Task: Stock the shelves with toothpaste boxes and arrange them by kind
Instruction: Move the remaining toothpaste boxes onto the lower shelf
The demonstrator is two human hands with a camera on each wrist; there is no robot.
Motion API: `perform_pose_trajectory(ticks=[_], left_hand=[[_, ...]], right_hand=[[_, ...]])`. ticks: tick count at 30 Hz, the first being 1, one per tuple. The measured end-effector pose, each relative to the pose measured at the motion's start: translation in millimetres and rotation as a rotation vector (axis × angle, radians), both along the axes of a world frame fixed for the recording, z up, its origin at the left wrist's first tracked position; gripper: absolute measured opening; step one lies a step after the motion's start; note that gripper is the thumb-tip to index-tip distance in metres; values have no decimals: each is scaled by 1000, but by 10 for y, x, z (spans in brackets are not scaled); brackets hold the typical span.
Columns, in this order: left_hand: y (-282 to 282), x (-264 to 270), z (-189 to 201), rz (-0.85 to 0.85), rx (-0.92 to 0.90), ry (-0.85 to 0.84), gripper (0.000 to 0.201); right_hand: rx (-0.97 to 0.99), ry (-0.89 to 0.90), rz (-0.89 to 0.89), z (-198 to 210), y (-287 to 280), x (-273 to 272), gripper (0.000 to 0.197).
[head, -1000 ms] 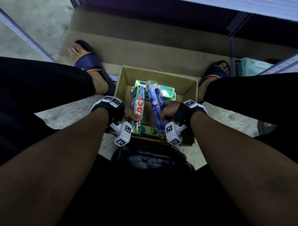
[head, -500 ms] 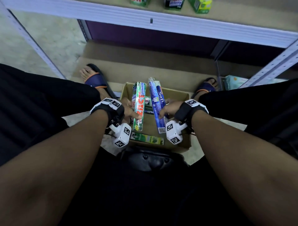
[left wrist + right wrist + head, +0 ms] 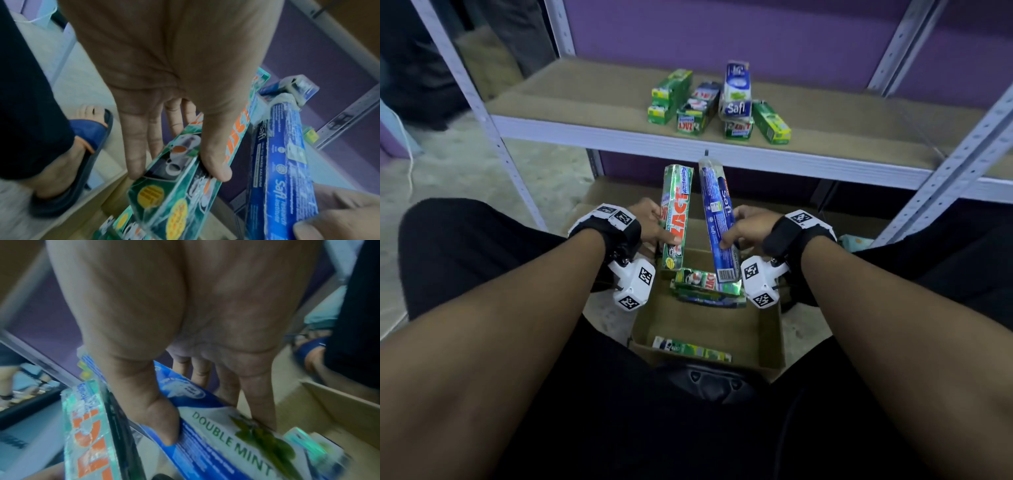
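Note:
My left hand (image 3: pixel 654 222) grips a long green toothpaste box (image 3: pixel 675 216) with orange lettering, thumb on one face and fingers behind it; the left wrist view shows the same green box (image 3: pixel 180 183). My right hand (image 3: pixel 746 228) grips a long blue Safi toothpaste box (image 3: pixel 717 219), which the right wrist view shows as the blue Double Mint box (image 3: pixel 216 423). Both boxes are held up, side by side, above the cardboard carton (image 3: pixel 774 342). On the shelf (image 3: pixel 585 92) ahead stand several green boxes (image 3: pixel 671 96) and a blue and white Safi box (image 3: pixel 737 92) stacked on others.
Inside the carton lie a green box (image 3: pixel 705 282) near the far wall and another green box (image 3: pixel 691 348) near the close wall. Grey metal uprights (image 3: pixel 482 113) frame the shelf. My knees flank the carton, and a sandalled foot (image 3: pixel 82 146) rests on the floor at the left.
Both hands have lifted their boxes up out of the carton. The view has tilted up from the carton to the shelf and its stacked boxes.

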State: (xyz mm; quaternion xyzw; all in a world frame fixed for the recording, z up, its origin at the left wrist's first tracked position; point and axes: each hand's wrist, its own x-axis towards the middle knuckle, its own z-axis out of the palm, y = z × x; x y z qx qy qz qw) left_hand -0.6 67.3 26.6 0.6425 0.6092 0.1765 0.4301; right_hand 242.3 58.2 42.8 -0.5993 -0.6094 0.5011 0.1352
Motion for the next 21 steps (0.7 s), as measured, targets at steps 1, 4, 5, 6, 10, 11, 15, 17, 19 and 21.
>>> perform_pose_trajectory(ticks=[1, 4, 5, 6, 10, 11, 15, 17, 19, 21], left_hand=[[42, -16, 111, 3, 35, -5, 40], [187, -63, 438, 15, 125, 12, 36], [234, -83, 549, 30, 155, 28, 36], [287, -112, 654, 53, 189, 37, 37], [470, -226, 1029, 148, 275, 23, 48], [519, -251, 1112, 155, 283, 28, 51], [760, -361, 1397, 187, 340, 143, 42], [918, -414, 1482, 220, 349, 157, 41], [1081, -452, 1542, 265, 371, 206, 44], [1236, -463, 1581, 292, 388, 267, 52]], right_hand=[[21, 11, 3, 124, 24, -26, 25], [77, 50, -31, 466, 113, -88, 23], [94, 63, -65, 576, 152, -109, 26], [109, 69, -98, 691, 191, -132, 34], [180, 60, -138, 1128, 365, -225, 43], [196, 44, -124, 1232, 414, -251, 37], [190, 15, -145, 1569, 616, -404, 38], [205, 39, -168, 1699, 716, -502, 37], [228, 45, -185, 1816, 835, -579, 35], [250, 8, -194, 1909, 988, -637, 44]])
